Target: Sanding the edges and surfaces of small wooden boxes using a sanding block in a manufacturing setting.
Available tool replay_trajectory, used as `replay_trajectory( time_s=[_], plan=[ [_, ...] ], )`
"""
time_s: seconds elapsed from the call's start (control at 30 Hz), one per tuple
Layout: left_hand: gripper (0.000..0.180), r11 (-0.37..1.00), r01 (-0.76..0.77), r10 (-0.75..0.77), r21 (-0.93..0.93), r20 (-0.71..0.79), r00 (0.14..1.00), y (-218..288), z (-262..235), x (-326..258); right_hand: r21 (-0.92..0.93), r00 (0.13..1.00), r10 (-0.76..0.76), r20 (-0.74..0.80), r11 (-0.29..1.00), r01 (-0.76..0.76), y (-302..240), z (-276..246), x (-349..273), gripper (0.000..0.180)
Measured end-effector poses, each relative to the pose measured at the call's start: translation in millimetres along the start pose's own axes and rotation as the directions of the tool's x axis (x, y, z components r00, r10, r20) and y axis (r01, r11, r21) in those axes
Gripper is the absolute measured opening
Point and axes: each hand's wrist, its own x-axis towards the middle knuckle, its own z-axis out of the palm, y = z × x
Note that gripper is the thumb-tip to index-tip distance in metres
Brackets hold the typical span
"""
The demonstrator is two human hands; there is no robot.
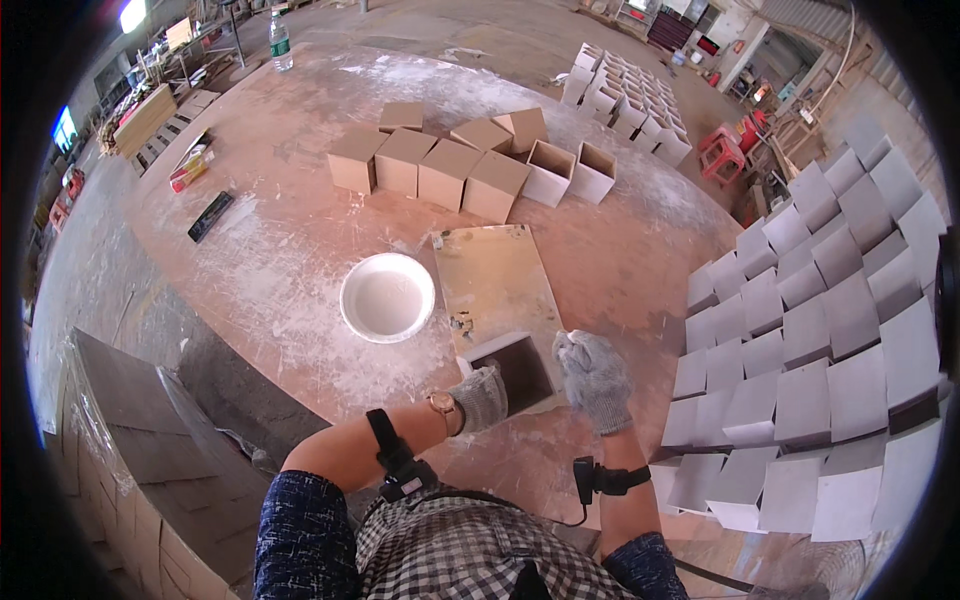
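Observation:
In a grey knit glove, my left hand (480, 398) grips the left wall of an open-topped box (525, 370) with a pale rim and dark inside. The box is tilted over the near end of a tan board (495, 275). My right hand (597, 383), gloved too, is at the box's right side with its fingers curled closed; whatever may be in them is hidden. Left of the board stands a white bowl (347, 310) of whitish liquid.
Several brown boxes (405, 160) stand at the table's far side, beside two open white-sided ones (595, 172). Stacked pale boxes (805, 330) crowd the right. A phone (210, 216), a red-yellow packet (190, 171) and a bottle (280, 42) are on the left. Cardboard (140, 400) is piled lower left.

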Motion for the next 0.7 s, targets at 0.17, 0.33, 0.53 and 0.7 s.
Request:
replay_trajectory(
  time_s=[0.17, 0.33, 0.53, 0.7],
  plan=[
    [0.007, 0.999, -0.014, 0.013, -0.049, -0.020, 1.000, -9.9, 0.9, 5.0, -0.235, 0.943, -0.326, 0.062, 0.914, 0.331, 12.7, 28.6, 25.5, 0.011],
    [0.005, 0.967, 0.064, 0.000, -0.246, 0.249, 0.968, -24.2, 1.1, 13.1, -0.285, 0.945, -0.200, 0.258, 0.919, 0.273, 9.1, 52.7, 32.7, 0.013],
    [0.006, 0.876, 0.161, -0.086, -0.455, 0.181, 0.980, -30.5, 52.7, -5.9, -0.306, 0.908, -0.274, 0.317, 0.877, 0.371, 6.4, 39.3, 0.6, 0.014],
    [0.009, 0.908, 0.140, 0.004, -0.394, 0.343, 0.940, -40.7, 6.5, 18.2, -0.264, 0.922, -0.053, 0.383, 0.951, 0.164, 7.1, 11.0, -31.8, 0.016]
  ],
)
